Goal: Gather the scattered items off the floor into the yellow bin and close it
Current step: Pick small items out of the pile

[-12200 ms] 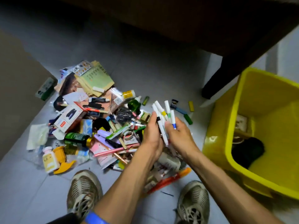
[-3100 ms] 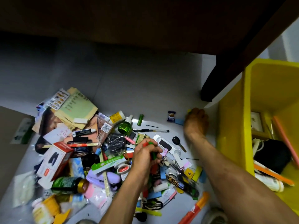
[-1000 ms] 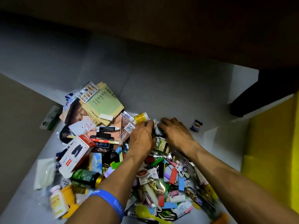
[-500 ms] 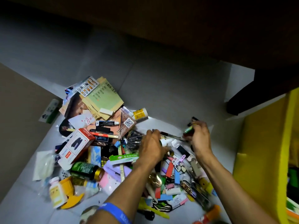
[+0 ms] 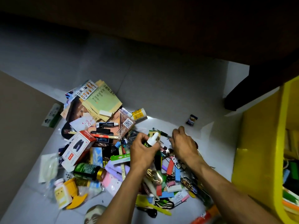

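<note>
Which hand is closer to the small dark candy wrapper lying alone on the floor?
The right hand. It is just below-left of the candy wrapper, apart from it; the left hand is farther left, holding a white-capped bottle.

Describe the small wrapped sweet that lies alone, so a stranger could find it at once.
Start at the yellow bin on the right, then look left across the bare grey floor. The small dark wrapper lies by itself beyond the right hand, apart from the heap; nothing touches it.
</note>
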`<action>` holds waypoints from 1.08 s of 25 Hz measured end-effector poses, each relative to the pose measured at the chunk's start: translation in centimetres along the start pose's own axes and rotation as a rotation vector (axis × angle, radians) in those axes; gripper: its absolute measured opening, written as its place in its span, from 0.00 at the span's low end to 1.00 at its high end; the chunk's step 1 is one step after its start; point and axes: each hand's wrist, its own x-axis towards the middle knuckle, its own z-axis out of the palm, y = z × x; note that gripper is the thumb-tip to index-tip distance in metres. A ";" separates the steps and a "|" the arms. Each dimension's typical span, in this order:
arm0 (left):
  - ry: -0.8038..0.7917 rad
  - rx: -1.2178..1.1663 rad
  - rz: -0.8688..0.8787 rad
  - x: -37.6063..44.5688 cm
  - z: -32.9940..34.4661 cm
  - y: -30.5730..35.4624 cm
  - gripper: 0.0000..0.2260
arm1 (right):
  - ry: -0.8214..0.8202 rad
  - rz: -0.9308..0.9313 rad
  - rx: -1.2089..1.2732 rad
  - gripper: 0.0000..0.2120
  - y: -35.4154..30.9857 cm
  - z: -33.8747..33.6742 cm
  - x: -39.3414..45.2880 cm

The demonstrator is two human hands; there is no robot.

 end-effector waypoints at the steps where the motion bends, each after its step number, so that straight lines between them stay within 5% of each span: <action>1: 0.003 -0.044 -0.001 -0.1 0.0 0.1 0.14 | 0.008 -0.003 0.049 0.10 -0.2 -0.1 -0.5; 7: -0.082 -0.414 0.079 -2.3 1.1 4.3 0.17 | 0.186 -0.007 0.708 0.04 0.6 -4.6 -4.5; 12: -0.417 -0.462 0.179 -10.5 3.6 10.3 0.19 | 0.433 0.066 1.275 0.13 3.3 -12.0 -13.3; 15: -0.633 -0.356 0.243 -16.4 8.1 14.5 0.19 | 0.672 0.214 1.185 0.18 8.4 -15.1 -18.4; 19: -0.764 -0.213 0.201 -20.5 15.2 17.7 0.22 | 0.689 0.555 0.816 0.17 15.2 -16.5 -21.8; 22: -0.716 -0.150 0.195 -20.9 16.4 17.9 0.27 | 0.604 0.561 0.654 0.18 17.8 -16.5 -22.6; 27: -0.502 -0.272 0.244 -18.4 13.5 15.8 0.17 | 0.720 0.386 0.615 0.10 15.1 -16.3 -21.5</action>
